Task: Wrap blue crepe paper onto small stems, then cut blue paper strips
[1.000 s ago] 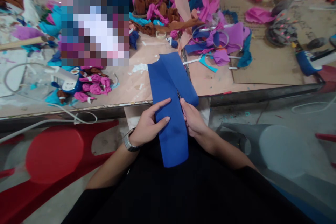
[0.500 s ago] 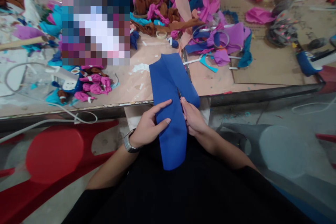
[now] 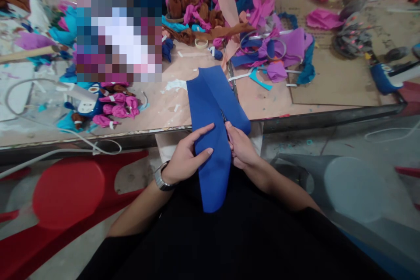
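Note:
A long blue sheet (image 3: 210,140), paper-like or thin foam, stretches from the table's front edge down over my lap. My left hand (image 3: 190,155) holds it from the left, thumb and index finger spread on top; the other fingers are partly hidden. My right hand (image 3: 242,145) is closed around scissors at the sheet's right side. Only the dark, narrow blades of the scissors (image 3: 223,116) show, lying at a slit that runs up the sheet. To the right of the slit, a strip of the sheet (image 3: 226,92) rests on the table.
Pink, brown and blue crumpled pieces (image 3: 197,4) pile up at the table's back. Bundled pink pieces (image 3: 120,107) lie near a blue-and-white device (image 3: 88,105). Cardboard (image 3: 331,83) covers the right side. A red stool (image 3: 68,192) and a grey stool (image 3: 354,188) flank me.
The sheet's lower right edge has shifted left and looks narrower, and its top edge has tilted slightly. Both hands stay almost where they were.

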Tool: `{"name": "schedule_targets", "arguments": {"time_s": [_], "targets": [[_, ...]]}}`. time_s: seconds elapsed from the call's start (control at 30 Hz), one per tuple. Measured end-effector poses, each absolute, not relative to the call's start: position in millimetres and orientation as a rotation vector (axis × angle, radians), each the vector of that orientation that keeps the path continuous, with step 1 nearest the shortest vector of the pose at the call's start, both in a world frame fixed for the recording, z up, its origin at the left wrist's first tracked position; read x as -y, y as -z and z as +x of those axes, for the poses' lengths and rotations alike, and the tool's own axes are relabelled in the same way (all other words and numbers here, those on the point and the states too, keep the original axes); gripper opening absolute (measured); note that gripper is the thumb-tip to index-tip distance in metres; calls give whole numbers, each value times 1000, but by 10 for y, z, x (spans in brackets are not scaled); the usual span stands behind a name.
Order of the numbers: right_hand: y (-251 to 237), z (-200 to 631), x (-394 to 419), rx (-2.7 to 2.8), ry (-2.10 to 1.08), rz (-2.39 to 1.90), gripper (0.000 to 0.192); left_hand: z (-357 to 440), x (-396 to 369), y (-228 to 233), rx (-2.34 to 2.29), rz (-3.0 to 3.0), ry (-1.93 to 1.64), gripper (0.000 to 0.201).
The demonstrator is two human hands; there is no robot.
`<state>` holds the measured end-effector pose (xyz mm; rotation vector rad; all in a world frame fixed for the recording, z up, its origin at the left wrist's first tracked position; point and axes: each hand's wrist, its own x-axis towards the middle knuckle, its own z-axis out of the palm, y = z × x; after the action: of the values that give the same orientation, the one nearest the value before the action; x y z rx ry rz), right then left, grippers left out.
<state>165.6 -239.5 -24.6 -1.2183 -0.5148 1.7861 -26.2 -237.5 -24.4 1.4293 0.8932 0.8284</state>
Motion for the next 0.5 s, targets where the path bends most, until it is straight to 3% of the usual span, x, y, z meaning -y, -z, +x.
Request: {"name": "schedule_targets", "arguments": {"time_s": [0.37,0.5], "targets": [[217,1692,2416,471,-1801,-1169,58,-131,1938,315,-841,1458,-1015,65],[228,1711,2419,469,-1782,-1167,58,-95,1834,319,-871,1421,-976,53]]}}
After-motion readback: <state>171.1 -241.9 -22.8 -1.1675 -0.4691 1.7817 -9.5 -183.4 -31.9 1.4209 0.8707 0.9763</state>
